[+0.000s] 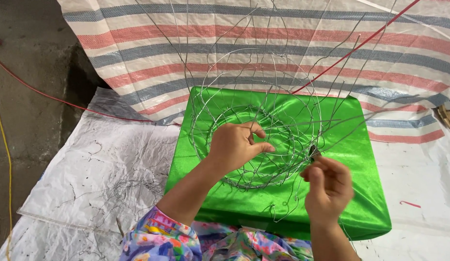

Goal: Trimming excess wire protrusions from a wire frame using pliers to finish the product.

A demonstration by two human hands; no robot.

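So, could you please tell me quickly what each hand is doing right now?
Left hand: closed, pinching the round silver wire-mesh frame.
Right hand: closed on a small dark tool at the frame's edge.

Sitting on the cushion: the wire frame. Lying under and behind both: the striped tarp. Spreading left of the cushion: the plastic sheet.

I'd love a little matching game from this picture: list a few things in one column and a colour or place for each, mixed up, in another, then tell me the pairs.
Things:
1. Cushion
2. Wire frame
3. Thin cord
4. Left hand

Descriptions:
A. Red, lying across the concrete floor
B. Shiny green
C. Reaching inside the frame
D. Bare silvery metal, resting on the cushion

Pairs: 1-B, 2-D, 3-A, 4-C
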